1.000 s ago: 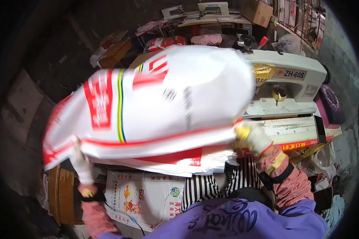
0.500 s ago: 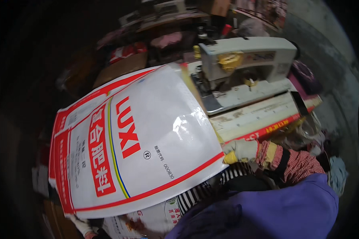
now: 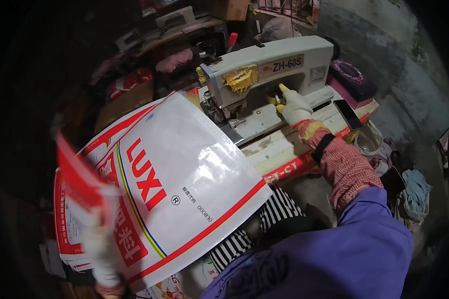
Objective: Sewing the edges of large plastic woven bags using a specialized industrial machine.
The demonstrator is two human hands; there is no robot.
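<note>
A large white woven sack (image 3: 219,164) with red bands and a blue-yellow stripe lies across the left of the work surface, other sacks beneath it. My left hand (image 3: 99,244), in a pale glove and blurred by motion, grips a red-and-white sack edge (image 3: 82,174) that is lifted and folded over. At the white sewing machine (image 3: 279,57), my right hand (image 3: 295,107) rests over the bed under the arm, its yellow-tipped index finger and thumb apart. Beside those fingertips sits a small yellow-and-white item (image 3: 273,100), whose kind I cannot make out.
A dark phone (image 3: 348,114) lies on the table edge, right of my right hand. Behind it stands a purple box (image 3: 353,83). A plastic bag with blue cloth (image 3: 416,192) is at the right. More sewing machines (image 3: 176,18) stand at the back left.
My right hand has let go of the sack's near right corner and moved up onto the machine bed. My left hand has raised a sack edge at the left. The whole view has shifted.
</note>
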